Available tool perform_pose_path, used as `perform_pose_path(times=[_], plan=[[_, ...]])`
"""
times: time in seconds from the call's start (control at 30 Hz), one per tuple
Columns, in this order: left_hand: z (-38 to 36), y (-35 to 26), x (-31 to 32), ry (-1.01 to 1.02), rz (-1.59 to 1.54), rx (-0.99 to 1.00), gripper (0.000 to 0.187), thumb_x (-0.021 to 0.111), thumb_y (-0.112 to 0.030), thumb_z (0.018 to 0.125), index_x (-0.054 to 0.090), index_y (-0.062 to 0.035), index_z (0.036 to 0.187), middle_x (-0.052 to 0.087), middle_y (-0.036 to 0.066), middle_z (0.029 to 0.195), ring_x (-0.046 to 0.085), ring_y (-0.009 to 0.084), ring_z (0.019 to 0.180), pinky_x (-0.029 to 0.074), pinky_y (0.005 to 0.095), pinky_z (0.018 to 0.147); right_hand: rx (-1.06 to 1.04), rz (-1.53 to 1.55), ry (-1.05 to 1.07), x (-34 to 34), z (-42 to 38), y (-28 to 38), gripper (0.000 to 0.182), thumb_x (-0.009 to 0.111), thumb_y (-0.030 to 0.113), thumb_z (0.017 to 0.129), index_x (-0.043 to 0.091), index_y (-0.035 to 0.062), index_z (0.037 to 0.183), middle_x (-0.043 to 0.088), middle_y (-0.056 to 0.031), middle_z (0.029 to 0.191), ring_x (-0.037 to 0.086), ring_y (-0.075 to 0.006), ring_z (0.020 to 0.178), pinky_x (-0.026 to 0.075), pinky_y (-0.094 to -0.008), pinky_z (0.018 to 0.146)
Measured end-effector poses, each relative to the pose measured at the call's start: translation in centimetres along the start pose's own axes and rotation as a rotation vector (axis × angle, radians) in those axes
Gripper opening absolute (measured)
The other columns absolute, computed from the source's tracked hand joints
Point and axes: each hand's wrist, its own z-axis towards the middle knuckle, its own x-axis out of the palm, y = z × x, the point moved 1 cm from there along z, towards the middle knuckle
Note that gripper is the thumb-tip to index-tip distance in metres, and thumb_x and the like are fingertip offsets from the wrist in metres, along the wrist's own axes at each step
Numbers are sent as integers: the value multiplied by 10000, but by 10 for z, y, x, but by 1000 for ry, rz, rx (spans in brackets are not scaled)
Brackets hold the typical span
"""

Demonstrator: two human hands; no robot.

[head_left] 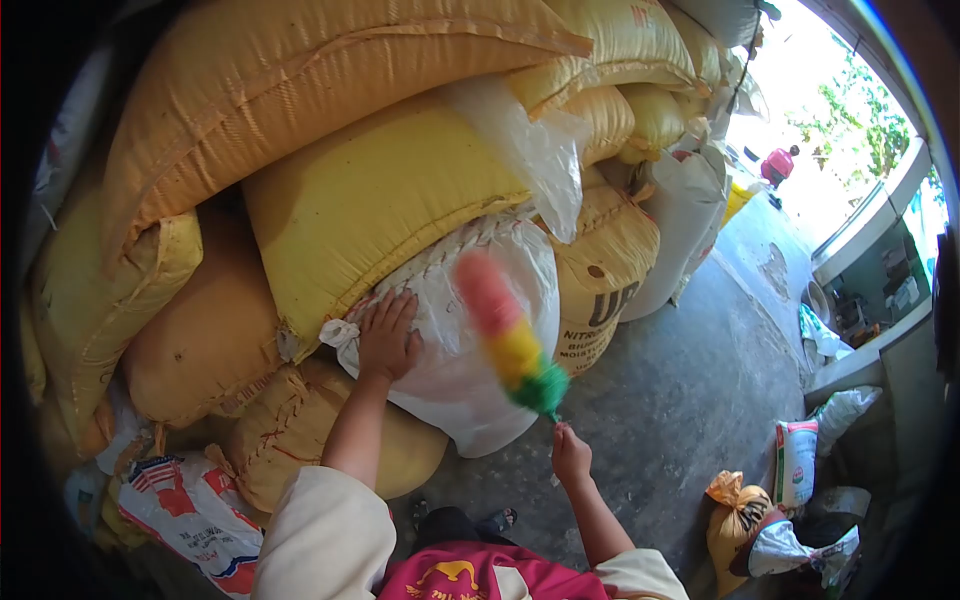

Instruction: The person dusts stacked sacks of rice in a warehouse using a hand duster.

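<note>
My right hand [571, 455] is wrapped round the handle of a feather duster [515, 340], its fluffy head banded pink, yellow and green and slightly blurred. The duster's head tilts up and to the left, overlapping a white sack [475, 270] in this view. My left hand [390, 335] lies flat on that white sack, fingers spread, near its knotted corner. Just above it, a plump yellow sack [380, 190] leans over the white one.
Orange and yellow sacks [300, 80] are piled high at left and back. A printed sack [605, 270] stands behind the duster. On the right, smaller bags [797, 465] sit on the grey concrete floor [700, 390]. Beyond, a bright doorway holds a pink object [777, 165].
</note>
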Motion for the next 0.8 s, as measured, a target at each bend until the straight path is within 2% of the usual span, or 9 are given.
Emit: perform_pose_path(times=[0.03,0.1,0.23,0.3,0.4,0.5,0.57,0.67,0.8], plan=[[1,0,-1,-7,11,-9,534,475,-274,758,400,-115,1262,349,37,1343,255,223,1274,210,418,1011,-118,-36,26,-1,0,5,211,452,276,877,561,103,927,602,-166,728,578,-367,671,449,-447,560],[0,0,1,-9,-18,-8,527,473,-272,758,406,-124,1259,349,35,1345,253,222,1275,203,418,1016,70,-56,82,-6,5,2,235,431,242,884,565,72,974,612,-160,831,582,-355,766,459,-423,637],[-2,4,1,-22,-53,-3,518,470,-274,757,417,-128,1252,357,35,1339,258,223,1272,192,413,1024,86,201,-365,11,19,-27,303,384,252,911,558,9,964,588,-241,833,560,-392,833,450,-411,695],[-2,4,1,-37,-35,-24,529,478,-281,755,412,-126,1256,359,35,1338,261,222,1270,187,408,1027,333,270,-147,-1,12,-24,305,380,256,913,555,12,966,580,-249,800,555,-408,794,442,-436,667],[-3,4,2,8,-58,-21,528,465,-271,773,390,-134,1278,336,28,1354,245,211,1279,166,398,1037,22,57,80,-10,-10,-9,273,391,264,903,565,56,938,596,-214,789,560,-406,770,434,-469,630],[-5,4,0,33,-64,-28,525,461,-263,781,384,-131,1283,328,28,1359,230,208,1286,159,391,1040,15,-141,105,-26,-2,-19,279,400,288,899,550,57,852,584,-220,737,551,-420,743,425,-488,600],[-7,3,1,18,-82,-27,526,463,-260,779,384,-127,1282,330,30,1357,230,210,1286,160,389,1040,21,-166,-42,-21,9,-57,354,383,306,914,509,10,766,552,-196,635,541,-375,603,406,-429,547],[-6,5,-5,-4,-85,-13,524,463,-255,778,387,-117,1278,334,34,1354,234,214,1284,163,386,1040,424,365,-397,-40,22,-49,449,382,358,924,441,2,657,381,-29,508,341,-144,490,305,-302,479],[-7,6,-4,-22,-117,0,522,466,-254,773,397,-100,1267,340,45,1347,241,225,1281,173,393,1040,-74,597,-466,-21,23,-24,365,406,261,925,446,30,645,376,16,568,335,-81,547,292,-249,495]])
